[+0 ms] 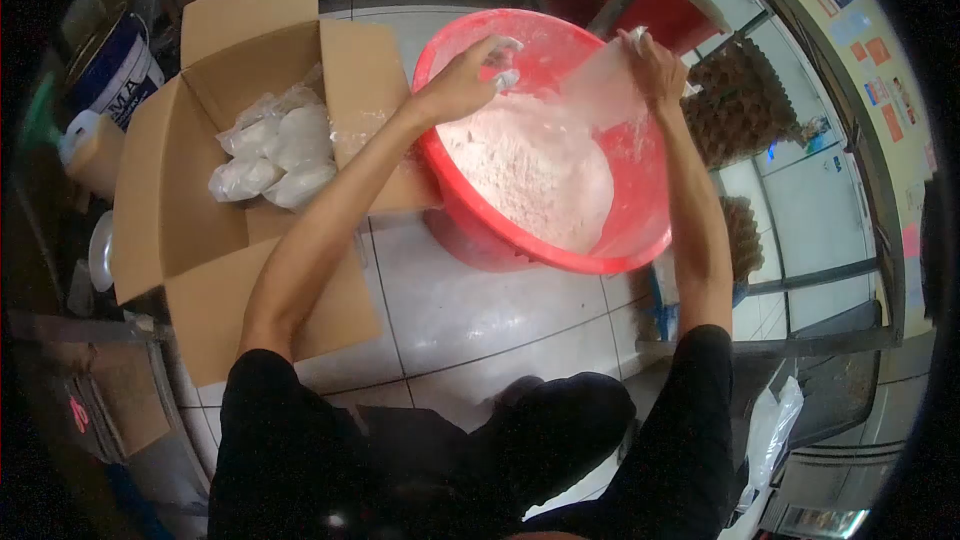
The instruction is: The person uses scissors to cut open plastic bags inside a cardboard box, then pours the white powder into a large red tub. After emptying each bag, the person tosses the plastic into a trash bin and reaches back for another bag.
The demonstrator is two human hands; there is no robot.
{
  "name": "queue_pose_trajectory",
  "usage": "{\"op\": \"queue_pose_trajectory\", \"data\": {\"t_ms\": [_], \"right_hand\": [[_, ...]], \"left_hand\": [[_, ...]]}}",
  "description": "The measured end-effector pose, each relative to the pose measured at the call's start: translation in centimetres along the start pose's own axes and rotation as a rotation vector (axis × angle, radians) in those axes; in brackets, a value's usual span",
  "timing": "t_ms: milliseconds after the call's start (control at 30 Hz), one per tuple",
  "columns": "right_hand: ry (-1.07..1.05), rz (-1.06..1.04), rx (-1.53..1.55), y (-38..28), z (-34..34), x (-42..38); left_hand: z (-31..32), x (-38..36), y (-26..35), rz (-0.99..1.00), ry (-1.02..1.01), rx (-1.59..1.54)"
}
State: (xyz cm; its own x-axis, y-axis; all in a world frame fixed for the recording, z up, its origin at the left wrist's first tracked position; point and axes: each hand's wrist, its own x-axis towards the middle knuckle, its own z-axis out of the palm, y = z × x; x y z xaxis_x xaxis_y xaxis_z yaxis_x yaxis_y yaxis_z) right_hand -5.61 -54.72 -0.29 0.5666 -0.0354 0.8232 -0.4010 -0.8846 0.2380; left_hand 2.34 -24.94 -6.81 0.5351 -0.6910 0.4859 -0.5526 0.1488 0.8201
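Note:
A large red plastic tub holds a heap of white powder that looks like flour. My right hand is closed on the top of a translucent plastic bag, which hangs inside the tub against the far right wall. The bag's lower end is blurred near the powder. Above the tub's left side, my left hand is open, its fingers curved and apart, with white powder on the fingertips. Nothing shows between those fingers.
Left of the tub stands an open cardboard box with several knotted clear bags of white contents. A dark paint bucket is at the far left. Egg trays and a metal-framed rack stand on the right, above tiled floor.

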Motion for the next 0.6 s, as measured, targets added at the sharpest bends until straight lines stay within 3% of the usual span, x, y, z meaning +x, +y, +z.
{"op": "queue_pose_trajectory", "data": {"t_ms": [100,133,233,367,467,567,600], "right_hand": [[0.095,0.099,-0.047,-0.1,0.5,0.3],[0.098,-0.035,0.036,0.3,1.7,-0.3],[0.126,0.146,-0.047,-0.4,1.6,-0.6],[0.170,-0.049,0.048,0.2,2.4,-1.3],[0.107,0.075,0.000,0.1,1.9,-1.8],[0.170,0.011,0.015,0.8,1.9,-1.7],[0.182,0.144,-0.025,0.8,1.9,-1.8]], "left_hand": [[-0.5,0.3,0.2,0.001,-0.008,0.015],[-0.4,0.0,0.1,-0.003,-0.011,0.014],[-0.3,0.0,-0.4,0.005,-0.007,-0.005],[0.6,-0.3,-1.2,-0.047,-0.055,-0.043],[1.7,-0.5,-1.4,-0.090,-0.083,-0.092],[2.9,0.1,-1.3,-0.116,-0.123,-0.116],[3.2,0.0,-1.4,-0.124,-0.133,-0.129]]}}
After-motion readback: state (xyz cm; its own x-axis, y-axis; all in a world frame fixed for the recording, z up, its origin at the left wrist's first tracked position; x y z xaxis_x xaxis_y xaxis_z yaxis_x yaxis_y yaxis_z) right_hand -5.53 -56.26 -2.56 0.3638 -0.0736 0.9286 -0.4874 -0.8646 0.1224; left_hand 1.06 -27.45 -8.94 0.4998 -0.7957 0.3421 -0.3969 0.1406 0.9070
